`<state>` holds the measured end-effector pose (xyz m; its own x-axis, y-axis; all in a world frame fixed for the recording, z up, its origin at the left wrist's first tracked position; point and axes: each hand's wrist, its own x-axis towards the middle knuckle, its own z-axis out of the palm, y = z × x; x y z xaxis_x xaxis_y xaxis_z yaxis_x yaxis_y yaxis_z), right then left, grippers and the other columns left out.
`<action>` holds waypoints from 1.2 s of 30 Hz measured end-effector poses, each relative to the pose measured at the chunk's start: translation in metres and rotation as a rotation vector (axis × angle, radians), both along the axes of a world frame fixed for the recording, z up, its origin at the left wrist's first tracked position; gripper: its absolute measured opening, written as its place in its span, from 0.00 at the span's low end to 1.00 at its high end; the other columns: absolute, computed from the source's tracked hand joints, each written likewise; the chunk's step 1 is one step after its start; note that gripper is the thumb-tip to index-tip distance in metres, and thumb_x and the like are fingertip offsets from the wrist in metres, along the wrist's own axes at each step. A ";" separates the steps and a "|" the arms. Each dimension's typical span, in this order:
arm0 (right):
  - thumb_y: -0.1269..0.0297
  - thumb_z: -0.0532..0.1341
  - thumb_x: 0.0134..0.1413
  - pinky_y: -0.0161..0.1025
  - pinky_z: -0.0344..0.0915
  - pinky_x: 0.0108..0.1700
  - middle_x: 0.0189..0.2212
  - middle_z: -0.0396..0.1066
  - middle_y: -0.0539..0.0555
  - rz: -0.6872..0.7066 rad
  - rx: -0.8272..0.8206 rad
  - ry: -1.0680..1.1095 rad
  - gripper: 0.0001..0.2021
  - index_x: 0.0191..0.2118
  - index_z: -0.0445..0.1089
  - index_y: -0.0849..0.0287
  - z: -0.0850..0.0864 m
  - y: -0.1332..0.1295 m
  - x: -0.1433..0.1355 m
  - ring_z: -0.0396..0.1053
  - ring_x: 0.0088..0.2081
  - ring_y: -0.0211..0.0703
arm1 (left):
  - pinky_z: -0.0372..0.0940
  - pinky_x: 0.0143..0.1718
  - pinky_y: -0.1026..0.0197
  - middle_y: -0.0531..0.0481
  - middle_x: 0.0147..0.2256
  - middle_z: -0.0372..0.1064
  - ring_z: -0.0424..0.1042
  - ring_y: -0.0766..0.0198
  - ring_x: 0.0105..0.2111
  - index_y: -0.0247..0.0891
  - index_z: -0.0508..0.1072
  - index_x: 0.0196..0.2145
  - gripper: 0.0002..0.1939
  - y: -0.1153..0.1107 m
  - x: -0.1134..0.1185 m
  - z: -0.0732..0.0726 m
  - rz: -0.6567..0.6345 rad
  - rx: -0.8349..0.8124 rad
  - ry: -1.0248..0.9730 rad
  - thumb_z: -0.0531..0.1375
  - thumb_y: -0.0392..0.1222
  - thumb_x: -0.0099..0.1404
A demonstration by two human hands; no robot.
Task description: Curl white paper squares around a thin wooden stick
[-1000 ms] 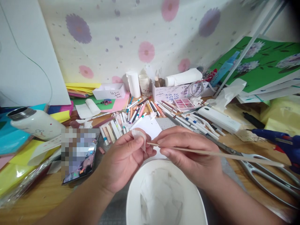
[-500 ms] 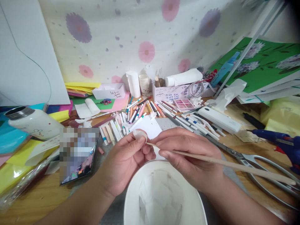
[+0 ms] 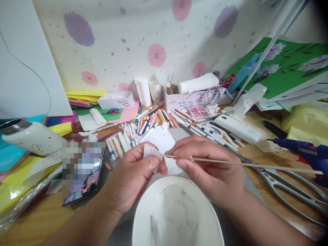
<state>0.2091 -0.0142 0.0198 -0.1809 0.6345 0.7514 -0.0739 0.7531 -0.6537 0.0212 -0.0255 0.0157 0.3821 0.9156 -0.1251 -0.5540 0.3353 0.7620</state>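
- At the far side of the white container (image 3: 139, 218), my left grip (image 3: 129, 179) is pressed together, thumb against fingers, pinching a thin white piece (image 3: 151, 153) that projects above the thumb.
- My right grip (image 3: 212, 167) is likewise pressed together, thumb and fingertips pinching a slender wooden stick (image 3: 256, 165) near its left end.
- Stick orientation: almost level across the view. The long free end runs right, passing over the scissors (image 3: 268, 177) to the handle of the blue glue gun (image 3: 299, 147), as seen from the head.
- Stick tip: at the right edge of the white piece. I cannot tell whether it presses in.
- Container contents: overlapping pale sheets (image 3: 176, 215), details unclear.
- Beyond my grips: a white paper (image 3: 164, 136), partly covered from view, with markers (image 3: 125, 138) scattered around it.
- Left of my left forearm: a phone (image 3: 88, 181), tilted, near a white bottle (image 3: 36, 140) on the counter (image 3: 48, 218).
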 end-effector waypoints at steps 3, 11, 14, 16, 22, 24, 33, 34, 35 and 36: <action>0.78 0.66 0.58 0.39 0.77 0.41 0.31 0.82 0.53 0.000 -0.002 -0.005 0.09 0.38 0.79 0.56 0.001 -0.001 -0.001 0.80 0.36 0.43 | 0.75 0.32 0.65 0.50 0.26 0.78 0.77 0.65 0.28 0.35 0.80 0.27 0.05 0.001 0.001 0.001 -0.014 -0.004 -0.025 0.72 0.33 0.57; 0.76 0.66 0.60 0.40 0.78 0.40 0.31 0.82 0.52 0.043 0.032 -0.030 0.10 0.41 0.79 0.53 -0.001 0.001 -0.001 0.80 0.36 0.44 | 0.74 0.33 0.64 0.49 0.24 0.77 0.76 0.64 0.27 0.34 0.79 0.26 0.08 -0.001 -0.001 0.001 -0.015 -0.013 -0.022 0.72 0.38 0.59; 0.76 0.66 0.60 0.40 0.79 0.40 0.33 0.82 0.53 0.026 0.052 -0.064 0.10 0.42 0.79 0.53 -0.002 0.001 0.000 0.80 0.37 0.44 | 0.73 0.33 0.66 0.49 0.24 0.77 0.75 0.65 0.27 0.33 0.79 0.26 0.09 0.000 -0.001 0.001 -0.011 -0.015 -0.011 0.71 0.39 0.59; 0.76 0.66 0.60 0.40 0.79 0.41 0.34 0.82 0.54 0.024 0.057 -0.087 0.10 0.42 0.79 0.54 -0.002 0.001 0.001 0.81 0.37 0.44 | 0.72 0.32 0.66 0.49 0.24 0.76 0.74 0.65 0.26 0.33 0.79 0.25 0.09 0.000 -0.001 0.001 -0.010 -0.010 -0.009 0.71 0.39 0.59; 0.78 0.66 0.59 0.37 0.79 0.43 0.34 0.82 0.56 0.041 0.069 -0.078 0.09 0.42 0.79 0.59 0.000 0.001 0.001 0.80 0.39 0.43 | 0.70 0.31 0.66 0.49 0.24 0.76 0.73 0.65 0.26 0.34 0.79 0.26 0.09 0.001 0.000 0.001 -0.026 -0.001 -0.008 0.71 0.40 0.59; 0.78 0.66 0.59 0.38 0.80 0.43 0.34 0.82 0.56 0.046 0.067 -0.075 0.09 0.42 0.79 0.58 0.000 0.000 0.001 0.80 0.39 0.43 | 0.70 0.32 0.65 0.49 0.24 0.76 0.73 0.65 0.27 0.34 0.79 0.26 0.09 0.000 0.000 0.001 -0.032 -0.002 -0.002 0.71 0.40 0.60; 0.80 0.65 0.60 0.35 0.78 0.44 0.31 0.81 0.54 0.056 0.090 -0.060 0.09 0.42 0.79 0.60 0.000 0.001 0.000 0.80 0.39 0.41 | 0.70 0.32 0.66 0.48 0.24 0.76 0.73 0.65 0.27 0.33 0.79 0.25 0.10 0.001 -0.001 0.003 -0.034 0.018 0.010 0.73 0.41 0.58; 0.79 0.65 0.60 0.34 0.78 0.44 0.31 0.81 0.54 0.054 0.089 -0.062 0.09 0.42 0.79 0.60 0.000 0.001 0.000 0.80 0.39 0.41 | 0.70 0.32 0.66 0.48 0.24 0.76 0.73 0.65 0.27 0.33 0.79 0.25 0.11 0.001 -0.001 0.003 -0.034 0.018 0.006 0.73 0.41 0.58; 0.79 0.65 0.60 0.34 0.78 0.44 0.32 0.82 0.54 0.052 0.089 -0.064 0.09 0.42 0.79 0.60 0.000 0.001 0.000 0.80 0.39 0.41 | 0.70 0.32 0.66 0.48 0.23 0.76 0.73 0.65 0.27 0.33 0.79 0.25 0.11 0.001 -0.001 0.003 -0.038 0.015 0.002 0.73 0.41 0.58; 0.79 0.65 0.60 0.34 0.78 0.44 0.32 0.82 0.54 0.050 0.087 -0.065 0.09 0.42 0.79 0.60 -0.001 0.001 0.000 0.80 0.39 0.41 | 0.70 0.31 0.66 0.49 0.23 0.76 0.73 0.65 0.26 0.33 0.79 0.25 0.11 0.001 -0.001 0.003 -0.043 0.012 -0.004 0.73 0.41 0.58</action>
